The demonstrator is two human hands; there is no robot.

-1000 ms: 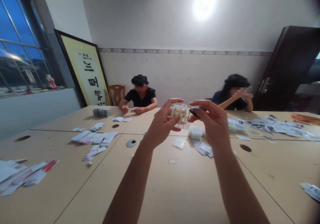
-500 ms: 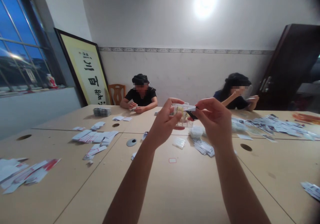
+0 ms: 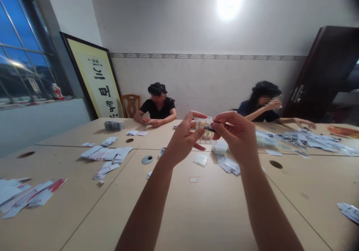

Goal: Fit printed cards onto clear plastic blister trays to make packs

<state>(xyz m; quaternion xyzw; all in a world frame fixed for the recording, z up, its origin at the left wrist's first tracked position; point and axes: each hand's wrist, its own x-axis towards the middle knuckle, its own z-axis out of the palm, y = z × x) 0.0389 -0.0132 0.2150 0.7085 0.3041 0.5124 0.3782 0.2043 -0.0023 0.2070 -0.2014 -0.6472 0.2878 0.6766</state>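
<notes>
My left hand (image 3: 182, 142) is closed around a small clear plastic case (image 3: 208, 137) with yellowish little pieces inside, held up above the table. Its thumb lies across the near face. My right hand (image 3: 240, 140) pinches a small black-and-white card (image 3: 210, 128) against that face, and the fingers hide much of it. On the table below lie a flat clear plastic case (image 3: 201, 159), a stack of clear cases (image 3: 220, 147) and a pile of white cards (image 3: 229, 165).
Paper piles (image 3: 108, 153) lie on the left of the wooden table (image 3: 190, 217). A cable-hole cover (image 3: 147, 159) and a red-bordered label (image 3: 193, 180) lie near the middle. Two people sit across, and a large heap of cards (image 3: 314, 141) spreads at the right.
My right fingers have moved left over the case, and the card lies flatter and more covered. The person at right has lowered one hand to the heap of cards.
</notes>
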